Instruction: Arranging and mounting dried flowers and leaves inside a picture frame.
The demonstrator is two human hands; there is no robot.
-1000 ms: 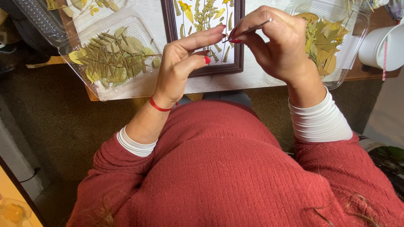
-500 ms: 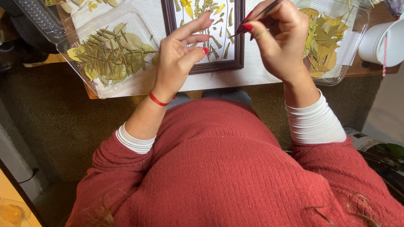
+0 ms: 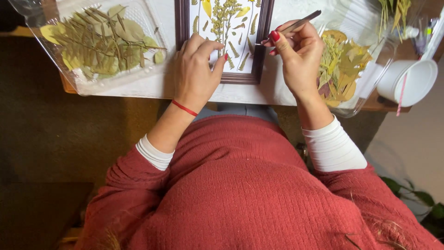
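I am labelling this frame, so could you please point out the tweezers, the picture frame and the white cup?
tweezers (image 3: 303, 21), head view, on the metal shaft above the right hand.
picture frame (image 3: 261, 41), head view, on its dark right rail.
white cup (image 3: 407, 83), head view, on its outer wall.

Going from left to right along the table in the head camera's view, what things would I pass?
Clear plastic tray of green pressed leaves → left hand → dark wooden frame of pressed ferns → right hand holding metal tweezers → clear tray of yellow-brown leaves → white cup.
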